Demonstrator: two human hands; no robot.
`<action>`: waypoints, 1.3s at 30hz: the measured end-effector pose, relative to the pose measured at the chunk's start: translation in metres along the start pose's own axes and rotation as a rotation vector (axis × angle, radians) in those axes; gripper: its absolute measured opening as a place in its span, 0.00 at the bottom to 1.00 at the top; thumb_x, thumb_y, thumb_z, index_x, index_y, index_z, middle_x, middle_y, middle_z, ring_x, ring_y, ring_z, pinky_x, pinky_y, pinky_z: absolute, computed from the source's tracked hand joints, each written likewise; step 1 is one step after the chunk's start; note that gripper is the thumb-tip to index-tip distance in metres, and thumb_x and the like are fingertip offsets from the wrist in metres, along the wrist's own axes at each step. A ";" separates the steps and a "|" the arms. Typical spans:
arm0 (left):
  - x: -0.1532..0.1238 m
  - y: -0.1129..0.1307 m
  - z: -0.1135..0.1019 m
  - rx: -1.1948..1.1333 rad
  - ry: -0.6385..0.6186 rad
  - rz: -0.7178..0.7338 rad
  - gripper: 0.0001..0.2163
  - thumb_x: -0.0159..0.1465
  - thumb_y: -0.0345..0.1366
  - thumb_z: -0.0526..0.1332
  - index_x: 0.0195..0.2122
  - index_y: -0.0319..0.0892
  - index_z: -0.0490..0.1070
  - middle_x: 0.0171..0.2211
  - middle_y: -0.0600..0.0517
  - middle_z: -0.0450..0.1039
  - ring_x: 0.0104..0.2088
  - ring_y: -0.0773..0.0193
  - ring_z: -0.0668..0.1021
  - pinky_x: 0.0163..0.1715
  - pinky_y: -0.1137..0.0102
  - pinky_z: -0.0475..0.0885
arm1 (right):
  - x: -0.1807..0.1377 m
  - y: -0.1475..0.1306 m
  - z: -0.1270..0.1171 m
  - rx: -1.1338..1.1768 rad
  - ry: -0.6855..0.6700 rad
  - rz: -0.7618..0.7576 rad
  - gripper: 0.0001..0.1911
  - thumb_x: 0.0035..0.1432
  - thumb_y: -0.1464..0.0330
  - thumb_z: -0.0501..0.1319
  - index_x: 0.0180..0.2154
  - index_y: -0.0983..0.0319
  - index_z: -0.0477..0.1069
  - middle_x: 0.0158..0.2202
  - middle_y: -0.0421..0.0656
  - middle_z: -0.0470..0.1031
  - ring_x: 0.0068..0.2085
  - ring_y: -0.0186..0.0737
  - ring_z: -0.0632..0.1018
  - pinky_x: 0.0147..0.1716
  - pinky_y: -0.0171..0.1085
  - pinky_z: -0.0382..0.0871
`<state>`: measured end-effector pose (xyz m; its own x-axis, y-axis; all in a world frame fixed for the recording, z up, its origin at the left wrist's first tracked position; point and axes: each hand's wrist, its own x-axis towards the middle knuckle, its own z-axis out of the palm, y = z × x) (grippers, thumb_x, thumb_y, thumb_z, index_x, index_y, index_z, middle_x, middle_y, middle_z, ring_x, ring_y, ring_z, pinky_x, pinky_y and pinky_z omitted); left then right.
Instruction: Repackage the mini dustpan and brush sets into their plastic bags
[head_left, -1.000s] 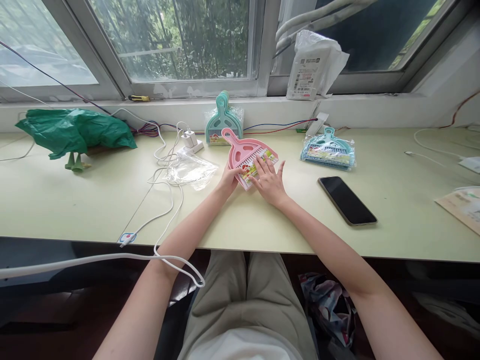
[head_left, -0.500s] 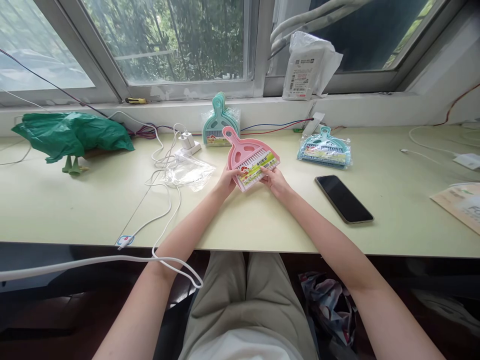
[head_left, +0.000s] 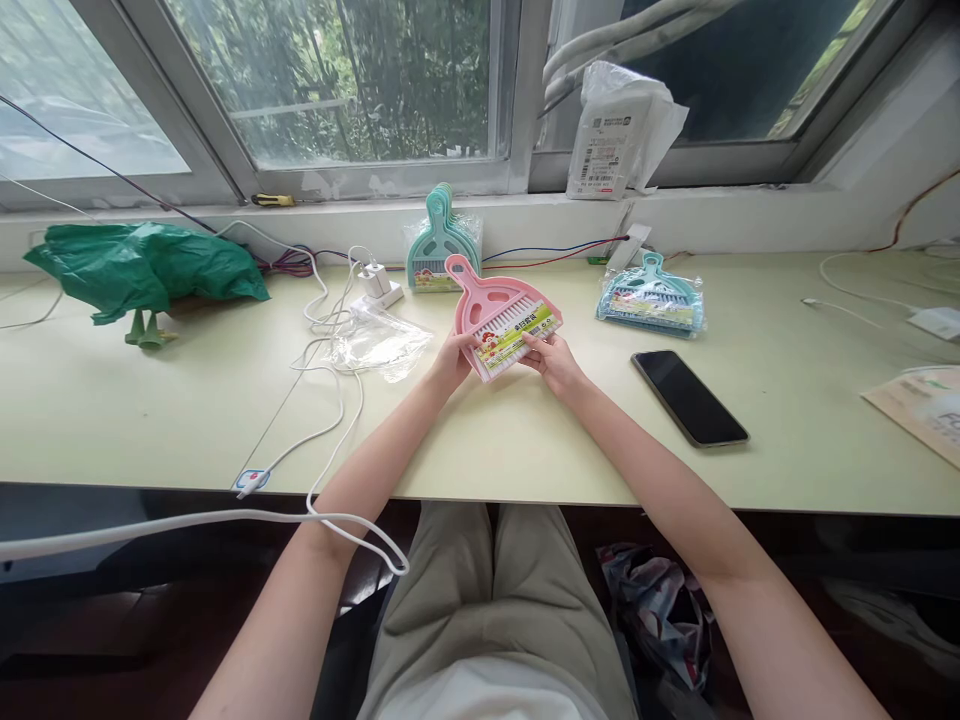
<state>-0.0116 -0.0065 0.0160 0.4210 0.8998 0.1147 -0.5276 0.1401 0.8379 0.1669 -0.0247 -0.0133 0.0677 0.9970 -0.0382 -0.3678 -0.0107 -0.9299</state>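
A pink dustpan [head_left: 471, 308] with a white-bristled brush and a printed label [head_left: 510, 338] across it is held up over the table, its handle toward the window. My left hand [head_left: 453, 360] grips its left lower edge, thumb on the front. On the right lower edge my right hand [head_left: 551, 360] is closed, thumb resting on the label. The fingers behind the dustpan are partly hidden. Behind it, a stack of green dustpans [head_left: 441, 235] in clear wrap leans at the wall. Another wrapped blue-green dustpan set [head_left: 651, 298] lies to the right.
A black phone [head_left: 690, 398] lies right of my hands. Left are clear plastic wrap [head_left: 386, 345], white cables [head_left: 328, 370], a power strip with chargers [head_left: 377, 290] and a green plastic bag [head_left: 150, 270]. A white package [head_left: 604, 150] stands on the sill; a yellow cutter [head_left: 273, 200] lies there too.
Almost nothing differs. The pink dustpan stays between both hands, its label turned very slightly; the whole view has shifted a little.
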 end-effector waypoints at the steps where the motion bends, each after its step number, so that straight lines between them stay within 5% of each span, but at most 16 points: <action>1: 0.000 0.000 0.000 -0.014 0.012 -0.018 0.38 0.46 0.26 0.58 0.62 0.44 0.62 0.55 0.48 0.75 0.57 0.46 0.75 0.60 0.50 0.67 | 0.000 0.000 0.000 0.000 0.003 0.001 0.10 0.56 0.69 0.65 0.41 0.60 0.70 0.40 0.41 0.82 0.38 0.39 0.83 0.46 0.43 0.79; 14: 0.001 0.001 -0.001 0.007 -0.081 0.011 0.38 0.47 0.28 0.62 0.63 0.44 0.61 0.54 0.47 0.75 0.57 0.47 0.75 0.61 0.50 0.65 | 0.003 0.001 -0.001 0.001 0.039 -0.032 0.09 0.54 0.69 0.67 0.38 0.60 0.70 0.38 0.40 0.82 0.36 0.37 0.83 0.42 0.40 0.80; 39: 0.004 -0.003 -0.006 0.066 0.029 0.004 0.31 0.47 0.26 0.61 0.56 0.42 0.68 0.48 0.49 0.79 0.56 0.47 0.76 0.60 0.49 0.67 | -0.001 -0.004 0.002 -0.005 0.025 -0.037 0.11 0.52 0.72 0.67 0.40 0.61 0.72 0.40 0.41 0.82 0.37 0.37 0.82 0.41 0.39 0.80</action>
<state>-0.0128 -0.0003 0.0106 0.3967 0.9120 0.1038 -0.4794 0.1094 0.8708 0.1667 -0.0256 -0.0090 0.1041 0.9945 -0.0128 -0.3596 0.0256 -0.9328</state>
